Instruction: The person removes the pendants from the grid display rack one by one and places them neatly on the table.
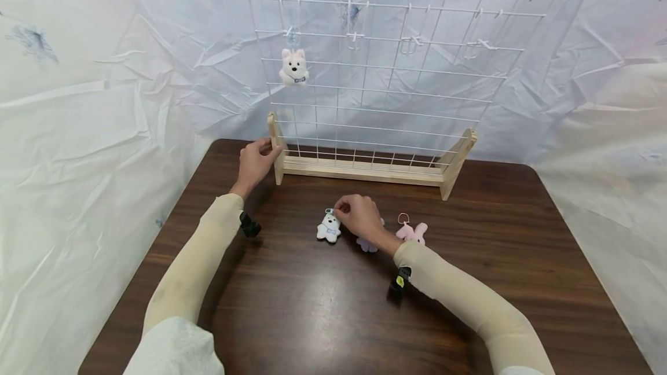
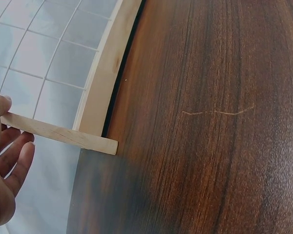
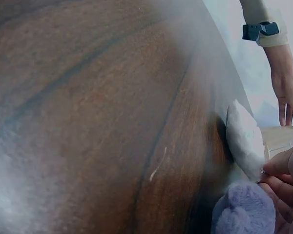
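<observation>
A white plush keychain (image 1: 329, 228) with a small bow lies on the table; my right hand (image 1: 359, 213) pinches it at the clasp end. In the right wrist view, the fingertips (image 3: 273, 168) meet at the edge of the white plush (image 3: 245, 139). Under and beside that hand is a purple plush keychain (image 1: 367, 245), partly hidden by it. My left hand (image 1: 255, 162) grips the left wooden support (image 1: 278, 158) of a white wire grid rack (image 1: 365, 97). Seen from the left wrist, the thumb is on one side of the wood (image 2: 63, 133) and the fingers on the other.
Another white plush keychain (image 1: 294, 68) hangs from the leftmost hook of the grid. Several white hooks (image 1: 411, 44) line its upper part. A pink plush keychain (image 1: 413, 232) lies right of my right hand. The dark wooden table (image 1: 312, 317) meets white sheeting (image 1: 68, 132).
</observation>
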`<state>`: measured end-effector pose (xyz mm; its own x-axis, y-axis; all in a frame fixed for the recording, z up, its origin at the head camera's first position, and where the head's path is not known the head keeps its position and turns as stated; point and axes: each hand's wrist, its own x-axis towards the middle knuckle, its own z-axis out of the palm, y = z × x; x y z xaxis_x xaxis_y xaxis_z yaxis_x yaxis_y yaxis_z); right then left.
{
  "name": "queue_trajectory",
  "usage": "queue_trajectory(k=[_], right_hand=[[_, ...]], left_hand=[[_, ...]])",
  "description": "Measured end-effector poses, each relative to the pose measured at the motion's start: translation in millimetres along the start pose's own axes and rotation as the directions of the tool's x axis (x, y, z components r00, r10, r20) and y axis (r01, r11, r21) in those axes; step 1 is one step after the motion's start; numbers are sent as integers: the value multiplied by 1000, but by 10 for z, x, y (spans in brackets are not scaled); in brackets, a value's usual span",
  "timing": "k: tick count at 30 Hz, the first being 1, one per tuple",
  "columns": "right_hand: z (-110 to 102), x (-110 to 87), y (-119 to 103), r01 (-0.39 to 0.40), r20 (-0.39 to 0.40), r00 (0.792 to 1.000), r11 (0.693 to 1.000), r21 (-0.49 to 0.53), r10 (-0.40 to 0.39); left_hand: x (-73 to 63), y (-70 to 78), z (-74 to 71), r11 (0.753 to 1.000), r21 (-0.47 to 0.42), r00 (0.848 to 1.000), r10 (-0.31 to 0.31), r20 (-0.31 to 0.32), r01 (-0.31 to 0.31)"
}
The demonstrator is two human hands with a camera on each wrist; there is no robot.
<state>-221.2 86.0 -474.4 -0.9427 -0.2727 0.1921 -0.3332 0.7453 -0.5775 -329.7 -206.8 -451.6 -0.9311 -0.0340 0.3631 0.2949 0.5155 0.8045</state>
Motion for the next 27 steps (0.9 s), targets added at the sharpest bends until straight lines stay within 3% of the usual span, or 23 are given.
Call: queue_trajectory(k=[13, 27], right_hand=[[69, 79, 5, 12, 6, 1000, 1000, 9, -12], [95, 80, 55, -43, 14, 999, 999, -20, 44]], left_hand=[[-38, 3, 17, 1000, 2, 1000, 7, -6, -7], [-56, 26, 6, 1000, 12, 1000, -2, -4, 2]])
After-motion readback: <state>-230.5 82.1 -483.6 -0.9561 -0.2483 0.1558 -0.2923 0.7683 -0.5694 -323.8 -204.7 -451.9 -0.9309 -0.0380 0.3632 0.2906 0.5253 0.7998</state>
